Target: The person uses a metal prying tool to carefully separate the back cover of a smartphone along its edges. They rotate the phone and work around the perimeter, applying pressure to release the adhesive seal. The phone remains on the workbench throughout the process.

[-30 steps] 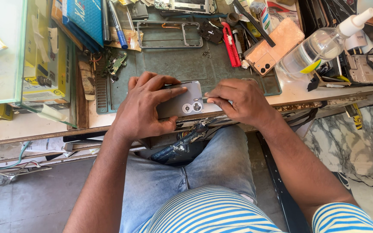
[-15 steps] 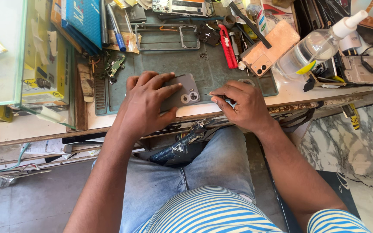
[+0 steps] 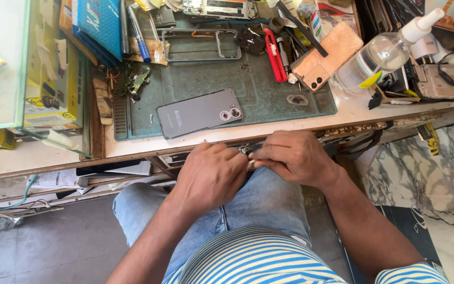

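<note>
Head view: grey slab-shaped phone (image 3: pixel 199 113) lies untouched on the green work mat (image 3: pixel 269 100) at 12 o'clock, while left hand (image 3: pixel 211 176) and right hand (image 3: pixel 292 158) together pinch a small pale part (image 3: pixel 250 163), its kind unclear.

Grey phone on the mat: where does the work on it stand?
Done: the grey phone lies back up on the green mat, no hand on it, with an empty phone frame farther back. In hand: left hand and right hand meet below the bench edge, pinching a small pale piece; what it is I cannot tell. Left: whether the phone's back is fixed or only resting is not visible.
</note>
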